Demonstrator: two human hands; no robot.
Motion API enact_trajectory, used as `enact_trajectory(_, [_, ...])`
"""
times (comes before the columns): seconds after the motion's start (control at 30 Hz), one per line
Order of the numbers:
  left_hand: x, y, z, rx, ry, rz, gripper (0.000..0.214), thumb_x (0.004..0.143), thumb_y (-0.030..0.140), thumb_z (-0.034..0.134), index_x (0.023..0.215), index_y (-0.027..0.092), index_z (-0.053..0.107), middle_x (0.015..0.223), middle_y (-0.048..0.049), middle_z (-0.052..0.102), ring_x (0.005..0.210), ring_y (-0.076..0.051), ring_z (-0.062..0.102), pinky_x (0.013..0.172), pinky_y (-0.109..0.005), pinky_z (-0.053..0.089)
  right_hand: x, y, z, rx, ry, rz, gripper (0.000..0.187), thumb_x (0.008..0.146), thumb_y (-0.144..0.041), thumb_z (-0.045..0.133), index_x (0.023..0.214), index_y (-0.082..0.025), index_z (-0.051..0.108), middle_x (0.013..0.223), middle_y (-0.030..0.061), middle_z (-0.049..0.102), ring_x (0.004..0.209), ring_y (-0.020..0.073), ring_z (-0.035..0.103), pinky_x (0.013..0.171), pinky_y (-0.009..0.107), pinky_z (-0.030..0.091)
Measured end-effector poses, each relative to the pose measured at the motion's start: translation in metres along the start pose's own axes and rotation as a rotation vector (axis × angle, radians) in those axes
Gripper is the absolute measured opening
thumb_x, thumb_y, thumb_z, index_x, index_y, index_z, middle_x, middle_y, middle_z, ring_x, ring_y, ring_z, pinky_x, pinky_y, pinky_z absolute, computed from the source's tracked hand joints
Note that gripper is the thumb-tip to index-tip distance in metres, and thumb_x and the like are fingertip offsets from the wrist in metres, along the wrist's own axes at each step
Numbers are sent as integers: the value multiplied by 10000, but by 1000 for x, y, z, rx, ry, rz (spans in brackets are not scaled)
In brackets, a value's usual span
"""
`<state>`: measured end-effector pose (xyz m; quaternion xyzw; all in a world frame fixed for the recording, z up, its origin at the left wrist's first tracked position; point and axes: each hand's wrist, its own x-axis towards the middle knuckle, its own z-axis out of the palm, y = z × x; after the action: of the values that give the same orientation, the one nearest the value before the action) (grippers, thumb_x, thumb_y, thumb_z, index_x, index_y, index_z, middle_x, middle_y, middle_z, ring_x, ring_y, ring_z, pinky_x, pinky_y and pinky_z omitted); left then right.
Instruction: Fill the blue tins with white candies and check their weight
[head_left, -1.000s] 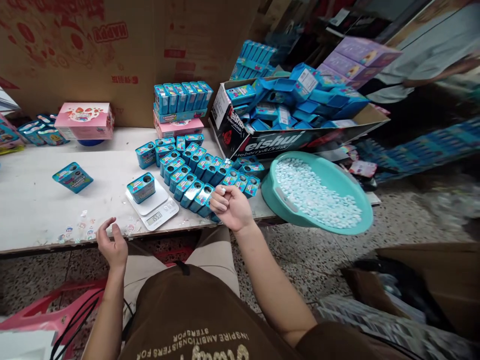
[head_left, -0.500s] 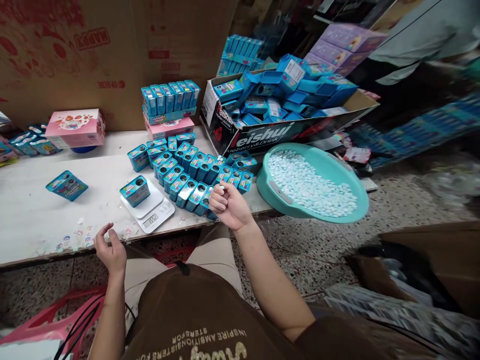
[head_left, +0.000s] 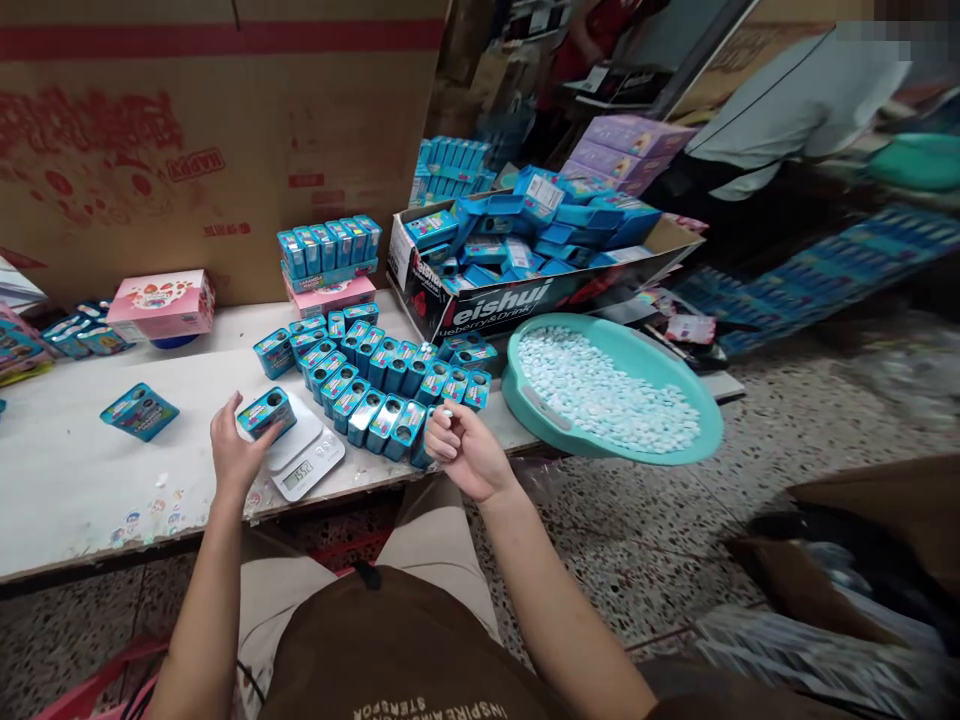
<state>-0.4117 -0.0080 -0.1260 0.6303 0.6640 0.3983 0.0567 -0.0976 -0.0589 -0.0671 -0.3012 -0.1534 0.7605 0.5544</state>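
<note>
While tins (head_left: 367, 415) crowd the scale (head_left: 307, 465), white candies (head_left: 604, 390) fill a teal basin (head_left: 517, 385).

A packing workshop, with cardboard cartons (head_left: 187, 170), stacked blue tins (head_left: 328, 248), terrazzo floor (head_left: 637, 560).

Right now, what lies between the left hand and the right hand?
Head view: a white digital scale and blue tins lie between the left hand and the right hand.

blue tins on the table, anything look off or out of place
Two things stand out. One blue tin lies askew on the table, well apart from the neat rows of tins. The teal basin of white candies sits tilted and seems to overhang the table's front edge, so it looks precarious.
</note>
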Motion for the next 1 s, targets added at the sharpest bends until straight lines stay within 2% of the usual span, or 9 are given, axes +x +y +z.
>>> enact_trajectory(0.13, [6, 3, -1, -22, -39, -47, 676, 634, 472, 725, 1217, 204, 510, 1177, -93, 602, 1120, -260, 531, 996, -411, 397, -1, 3, -7, 65, 36, 7, 260, 863, -269, 461, 621, -177, 443, 449, -91, 278, 364, 40, 249, 382, 161, 223])
enact_trajectory(0.27, [0, 3, 1, -55, -56, -214, 529, 619, 510, 717, 1036, 202, 612, 1001, -65, 664, 944, -244, 611, 893, -392, 462, 4, 25, 1, 155, 26, 143, 100, 802, -154, 455, 704, -170, 470, 484, -85, 351, 366, 35, 297, 379, 155, 212])
enact_trajectory(0.33, [-3, 5, 0, -113, -52, -222, 467, 626, 504, 712, 971, 199, 633, 916, -43, 679, 877, -227, 628, 846, -367, 483, 6, 38, 6, 186, 12, 215, 79, 782, -126, 432, 734, -159, 486, 517, -66, 418, 370, 33, 318, 375, 153, 211])
enact_trajectory(0.47, [-4, 24, -13, -211, 29, 0, 414, 666, 434, 706, 999, 199, 634, 969, -38, 680, 907, -198, 628, 861, -326, 482, 8, 59, 11, 230, -14, 289, 95, 790, -145, 425, 723, -143, 493, 576, -23, 501, 395, 33, 363, 375, 145, 236])
enact_trajectory(0.6, [17, 75, -32, -280, 106, 203, 412, 675, 369, 726, 1031, 189, 621, 980, -41, 671, 889, -178, 629, 840, -309, 493, 10, 60, 4, 298, -16, 310, 151, 820, -162, 419, 673, -156, 454, 555, -35, 475, 382, 28, 333, 357, 136, 223])
enact_trajectory(0.7, [42, 132, -32, -329, 46, 400, 419, 685, 328, 727, 1068, 204, 612, 1059, -51, 655, 956, -187, 621, 885, -328, 483, 12, 35, -8, 348, -3, 239, 179, 851, -189, 416, 677, -163, 444, 550, -44, 462, 376, 25, 301, 341, 126, 213])
enact_trajectory(0.8, [64, 196, -11, -336, -56, 586, 397, 702, 312, 709, 1076, 225, 611, 1089, -42, 652, 998, -202, 612, 920, -357, 473, 12, -17, -29, 377, 53, 37, 182, 862, -189, 416, 684, -167, 446, 561, -35, 481, 406, 35, 339, 353, 115, 257])
enact_trajectory(0.93, [79, 274, 49, -315, -224, 788, 347, 738, 285, 642, 1081, 241, 613, 1106, -29, 652, 1044, -221, 590, 960, -391, 450, 3, -102, -72, 341, 219, -279, 193, 854, -146, 404, 670, -167, 457, 544, -31, 486, 415, 48, 375, 358, 125, 293])
enact_trajectory(1.0, [82, 304, 86, -307, -295, 880, 328, 743, 246, 602, 1070, 234, 621, 1097, -33, 656, 1047, -220, 583, 967, -380, 441, -3, -134, -97, 331, 306, -350, 184, 841, -125, 411, 670, -168, 464, 524, -38, 463, 407, 51, 384, 348, 128, 283])
